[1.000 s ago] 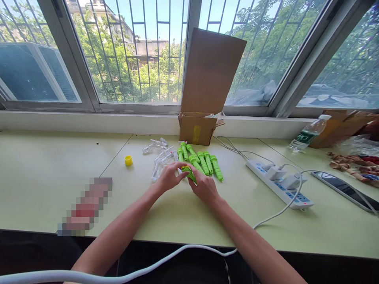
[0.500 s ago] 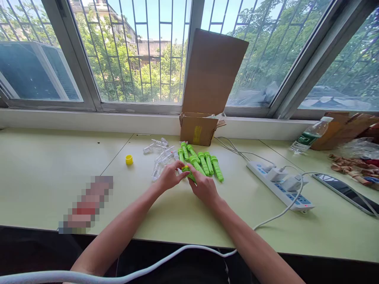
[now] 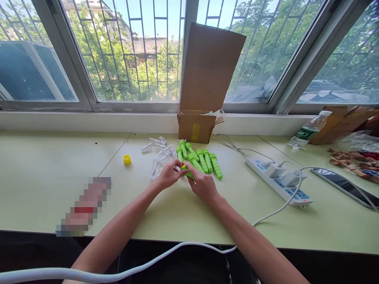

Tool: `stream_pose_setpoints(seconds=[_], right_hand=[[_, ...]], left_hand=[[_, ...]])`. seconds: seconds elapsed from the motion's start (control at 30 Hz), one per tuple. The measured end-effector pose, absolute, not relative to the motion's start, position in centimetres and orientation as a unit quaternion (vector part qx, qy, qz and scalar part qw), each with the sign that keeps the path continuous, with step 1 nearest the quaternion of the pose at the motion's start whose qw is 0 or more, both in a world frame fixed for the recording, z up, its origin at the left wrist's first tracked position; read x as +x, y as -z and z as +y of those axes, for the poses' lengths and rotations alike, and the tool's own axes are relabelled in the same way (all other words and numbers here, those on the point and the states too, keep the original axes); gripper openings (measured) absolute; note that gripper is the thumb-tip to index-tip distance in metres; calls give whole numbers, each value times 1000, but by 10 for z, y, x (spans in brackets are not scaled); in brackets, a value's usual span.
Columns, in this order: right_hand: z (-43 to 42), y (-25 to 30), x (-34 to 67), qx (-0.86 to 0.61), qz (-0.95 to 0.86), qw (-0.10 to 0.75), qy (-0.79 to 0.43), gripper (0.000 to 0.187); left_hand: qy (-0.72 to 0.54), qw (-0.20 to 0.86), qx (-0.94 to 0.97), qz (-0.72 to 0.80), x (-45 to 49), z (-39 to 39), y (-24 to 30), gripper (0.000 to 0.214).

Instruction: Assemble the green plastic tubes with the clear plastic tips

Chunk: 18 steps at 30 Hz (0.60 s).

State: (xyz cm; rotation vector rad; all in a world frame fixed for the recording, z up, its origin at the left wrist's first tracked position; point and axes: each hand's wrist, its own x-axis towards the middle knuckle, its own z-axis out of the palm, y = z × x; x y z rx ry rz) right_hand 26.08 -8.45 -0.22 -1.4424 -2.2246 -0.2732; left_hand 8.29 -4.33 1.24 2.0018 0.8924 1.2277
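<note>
Between my hands is a green ribbed plastic tube [image 3: 190, 174] with a bit of yellow at its left end. My right hand [image 3: 205, 185] is closed around the tube, hiding much of it. The fingers of my left hand [image 3: 169, 175] pinch at its yellow end. Just beyond lie several similar green tubes [image 3: 217, 165], spread in a loose group. Clear plastic tubes [image 3: 160, 159] are heaped behind my left hand. Farther left, a yellow cap [image 3: 127, 159] stands alone on the table [image 3: 142, 225].
An open cardboard box [image 3: 185, 128] stands against the window sill. To the right are a power strip [image 3: 280, 183] with plugs and cables, a phone [image 3: 343, 187] and a water bottle [image 3: 308, 132]. A white cable [image 3: 166, 256] crosses in front of the table edge.
The view has shifted slightly. Both hands stay on the green tube in nearly the same pose, with only small finger movement.
</note>
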Motion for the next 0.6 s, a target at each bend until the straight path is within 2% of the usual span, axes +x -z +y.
stream_pose_setpoints(seconds=[0.6], right_hand=[[-87, -5, 260, -545, -802, 219, 105, 53]], left_hand=[[-497, 208, 774, 333, 86, -41, -10, 27]])
